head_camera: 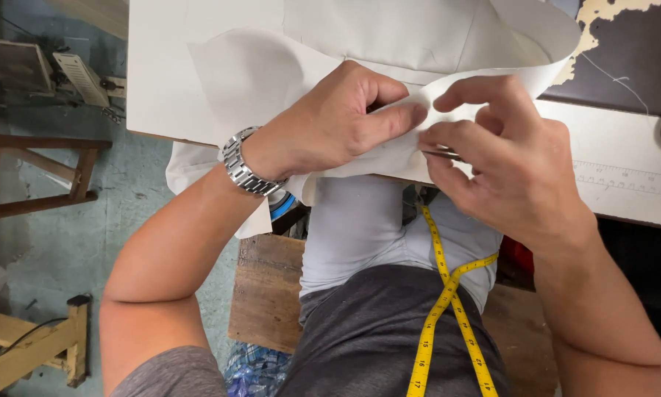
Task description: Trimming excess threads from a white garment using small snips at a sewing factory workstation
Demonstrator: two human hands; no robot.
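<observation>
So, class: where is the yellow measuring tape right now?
In the head view, the yellow measuring tape hangs at lower centre-right, crossing over the person's grey clothing, below the right hand.

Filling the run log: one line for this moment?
left hand: pinching white fabric | right hand: on fabric fold, thin metal piece | yellow tape measure: hanging

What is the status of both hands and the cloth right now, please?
Left hand pinching white cloth. Right hand pinching it too, with a thin metal piece. Nothing blocking.

I see off-white cloth [389, 44] on a white table [161, 81], a yellow tape measure [448, 294] with black marks, a silver watch [243, 163], and a grey shirt [360, 220].
</observation>
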